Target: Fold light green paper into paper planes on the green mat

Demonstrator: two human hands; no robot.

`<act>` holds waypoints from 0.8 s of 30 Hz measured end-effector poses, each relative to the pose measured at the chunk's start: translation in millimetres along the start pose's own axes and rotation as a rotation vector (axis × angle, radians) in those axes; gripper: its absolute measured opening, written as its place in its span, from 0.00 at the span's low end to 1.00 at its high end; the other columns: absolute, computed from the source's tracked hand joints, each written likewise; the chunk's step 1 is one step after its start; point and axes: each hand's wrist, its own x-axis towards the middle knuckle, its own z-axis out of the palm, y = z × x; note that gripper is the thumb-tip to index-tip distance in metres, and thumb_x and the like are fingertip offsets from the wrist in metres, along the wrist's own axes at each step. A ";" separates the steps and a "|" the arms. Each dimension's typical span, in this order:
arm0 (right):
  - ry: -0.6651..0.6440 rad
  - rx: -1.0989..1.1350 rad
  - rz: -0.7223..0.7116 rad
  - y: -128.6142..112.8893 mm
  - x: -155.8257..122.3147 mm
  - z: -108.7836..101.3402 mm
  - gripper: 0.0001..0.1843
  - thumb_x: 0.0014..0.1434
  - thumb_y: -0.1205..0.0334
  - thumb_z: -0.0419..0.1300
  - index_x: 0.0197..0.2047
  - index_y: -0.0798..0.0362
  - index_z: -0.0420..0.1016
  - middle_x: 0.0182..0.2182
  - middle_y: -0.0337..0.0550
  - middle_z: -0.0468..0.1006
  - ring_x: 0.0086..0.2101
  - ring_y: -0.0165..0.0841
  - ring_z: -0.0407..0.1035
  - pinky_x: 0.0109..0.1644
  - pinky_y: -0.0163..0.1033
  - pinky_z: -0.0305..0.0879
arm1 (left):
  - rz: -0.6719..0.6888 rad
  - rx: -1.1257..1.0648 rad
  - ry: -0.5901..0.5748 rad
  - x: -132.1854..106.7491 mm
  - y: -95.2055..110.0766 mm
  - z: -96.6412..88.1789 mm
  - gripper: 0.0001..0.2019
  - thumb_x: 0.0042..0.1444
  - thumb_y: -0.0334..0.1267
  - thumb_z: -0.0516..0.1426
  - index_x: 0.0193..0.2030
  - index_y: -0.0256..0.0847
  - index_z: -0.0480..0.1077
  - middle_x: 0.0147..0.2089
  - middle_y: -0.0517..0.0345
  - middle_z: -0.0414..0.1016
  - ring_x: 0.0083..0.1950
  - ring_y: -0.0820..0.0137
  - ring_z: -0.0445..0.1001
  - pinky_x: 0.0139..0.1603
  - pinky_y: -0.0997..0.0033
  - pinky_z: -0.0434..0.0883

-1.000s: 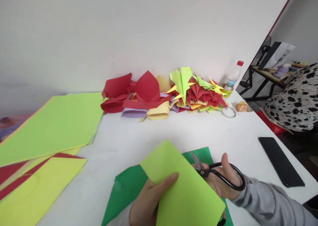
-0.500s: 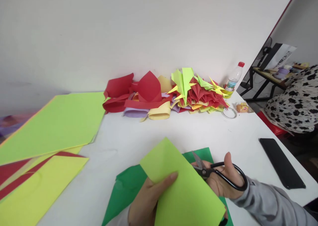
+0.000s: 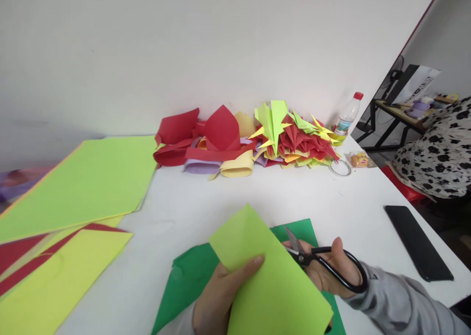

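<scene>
My left hand pinches a folded lime-green sheet of paper, thumb on top, holding it tilted above a dark green sheet that lies on the white table. My right hand grips black-handled scissors, thumb through one loop, the blades at the right edge of the lime-green sheet. The lower blade is hidden behind the paper.
Large lime-green, yellow and red sheets are stacked at the left. A heap of folded and curled coloured paper lies by the wall. A plastic bottle, tape ring and snack packet are at the far right; a black phone nearer.
The right hand's thumb has dropped slightly, closing the scissor handles a little on the paper's edge. The left hand and the sheets have barely moved.
</scene>
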 end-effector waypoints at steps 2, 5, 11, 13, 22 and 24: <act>-0.017 -0.003 -0.020 -2.2 -0.4 7.2 0.57 0.43 0.19 0.50 0.62 0.57 0.61 0.57 0.58 0.68 0.56 0.47 0.64 0.57 0.47 0.61 | -0.008 0.001 -0.003 -0.7 -2.6 1.8 0.32 0.39 0.41 0.70 0.54 0.35 0.72 0.38 0.43 0.82 0.35 0.52 0.81 0.39 0.55 0.76; -0.024 -0.023 -0.014 -1.9 -0.1 10.3 0.58 0.43 0.19 0.49 0.62 0.58 0.61 0.56 0.59 0.70 0.57 0.48 0.63 0.59 0.48 0.59 | -0.019 0.013 -0.016 -0.2 -5.9 1.9 0.32 0.39 0.41 0.70 0.54 0.36 0.72 0.38 0.44 0.83 0.33 0.53 0.81 0.40 0.54 0.76; -0.051 0.033 -0.015 -0.1 0.7 4.7 0.59 0.44 0.19 0.49 0.63 0.58 0.59 0.59 0.59 0.66 0.56 0.47 0.64 0.58 0.48 0.60 | -0.034 0.011 -0.032 3.2 -6.4 -2.1 0.31 0.41 0.41 0.70 0.54 0.37 0.72 0.38 0.44 0.83 0.33 0.53 0.81 0.38 0.56 0.76; -0.059 0.053 -0.014 -1.7 0.5 5.8 0.58 0.44 0.19 0.49 0.63 0.58 0.58 0.60 0.59 0.65 0.57 0.46 0.64 0.59 0.48 0.59 | -0.031 0.012 -0.042 4.0 -6.1 -2.8 0.32 0.41 0.41 0.70 0.55 0.37 0.71 0.38 0.44 0.83 0.33 0.53 0.81 0.37 0.55 0.76; -0.033 0.072 -0.058 8.3 1.3 -6.6 0.58 0.43 0.17 0.44 0.62 0.56 0.60 0.55 0.59 0.69 0.47 0.43 0.71 0.55 0.49 0.63 | -0.027 -0.007 -0.047 2.2 -4.5 -0.4 0.25 0.41 0.41 0.70 0.47 0.35 0.75 0.38 0.44 0.82 0.35 0.52 0.81 0.37 0.57 0.76; -0.062 0.075 -0.076 11.7 1.5 -12.8 0.57 0.45 0.18 0.43 0.62 0.56 0.60 0.55 0.58 0.69 0.42 0.39 0.73 0.53 0.48 0.64 | -0.026 -0.014 -0.036 1.4 -3.5 0.3 0.27 0.41 0.40 0.70 0.49 0.36 0.74 0.38 0.44 0.83 0.36 0.53 0.81 0.37 0.57 0.76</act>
